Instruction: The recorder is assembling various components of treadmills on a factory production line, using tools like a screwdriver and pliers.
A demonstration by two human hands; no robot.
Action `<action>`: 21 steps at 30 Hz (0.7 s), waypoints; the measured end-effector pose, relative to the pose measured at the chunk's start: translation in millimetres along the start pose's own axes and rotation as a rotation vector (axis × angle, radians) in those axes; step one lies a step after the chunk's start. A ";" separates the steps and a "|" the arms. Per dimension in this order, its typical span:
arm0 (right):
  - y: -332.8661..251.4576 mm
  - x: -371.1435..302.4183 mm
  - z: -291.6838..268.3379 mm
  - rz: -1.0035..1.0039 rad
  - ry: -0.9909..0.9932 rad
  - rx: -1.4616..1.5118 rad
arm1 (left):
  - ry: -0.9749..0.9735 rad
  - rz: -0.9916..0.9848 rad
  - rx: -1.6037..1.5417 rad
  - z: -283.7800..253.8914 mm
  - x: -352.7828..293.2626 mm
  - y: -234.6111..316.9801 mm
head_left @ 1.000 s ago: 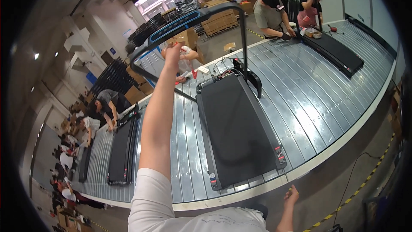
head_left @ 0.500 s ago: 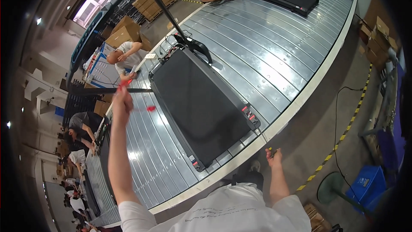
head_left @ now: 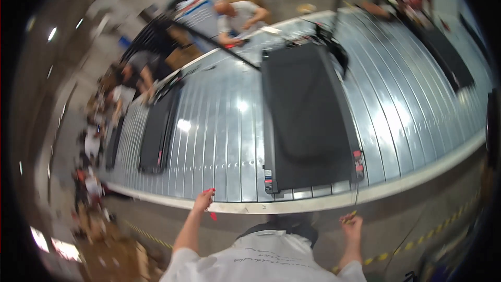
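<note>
My left hand [head_left: 201, 201] is closed near the front rail of the metal work line, gripping a small red item [head_left: 211, 190]. A red piece [head_left: 213, 216] dangles just below that hand. My right hand [head_left: 353, 223] is closed around a thin yellow-and-dark object [head_left: 354, 213], too blurred to name, just off the near edge. Between and beyond my hands lies a black treadmill [head_left: 310, 120], flat, with red-marked end caps at its near corners. Neither hand touches it. Its upright frame rises at the far end.
The slatted metal line [head_left: 224, 125] has a pale front rail [head_left: 407, 185]. Another treadmill deck [head_left: 159, 130] lies to the left and a further one [head_left: 443, 55] at the far right. A person in white [head_left: 242, 18] works across the line. Cardboard boxes [head_left: 117, 256] stand at lower left.
My view has swung left, so the treadmill appears further right. My left hand has come down from over the line to its front rail, still with the red item. My right hand stays low.
</note>
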State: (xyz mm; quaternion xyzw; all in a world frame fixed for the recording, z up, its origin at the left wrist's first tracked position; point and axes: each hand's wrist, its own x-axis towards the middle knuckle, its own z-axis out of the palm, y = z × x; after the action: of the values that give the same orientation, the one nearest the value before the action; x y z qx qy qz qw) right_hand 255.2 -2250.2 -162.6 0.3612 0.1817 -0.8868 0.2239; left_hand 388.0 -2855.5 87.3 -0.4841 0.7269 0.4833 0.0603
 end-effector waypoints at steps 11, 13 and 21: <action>0.0 12.2 -4.6 -0.066 -0.539 -0.263 | -0.103 -0.231 -0.156 6.0 -28.2 -225.6; 4.1 -5.5 12.5 -0.170 -0.492 -0.198 | -0.213 -0.324 -0.313 24.5 -42.4 -233.2; 240.5 -58.1 175.5 -0.166 -0.211 -0.308 | -0.138 -0.284 -0.312 28.9 -97.4 -442.7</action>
State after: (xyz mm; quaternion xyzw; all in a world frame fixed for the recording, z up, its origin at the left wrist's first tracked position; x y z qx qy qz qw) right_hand 321.2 -2520.2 -41.1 0.2114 0.3196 -0.8970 0.2204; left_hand 765.4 -2799.0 -159.0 -0.5510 0.5620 0.6084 0.1018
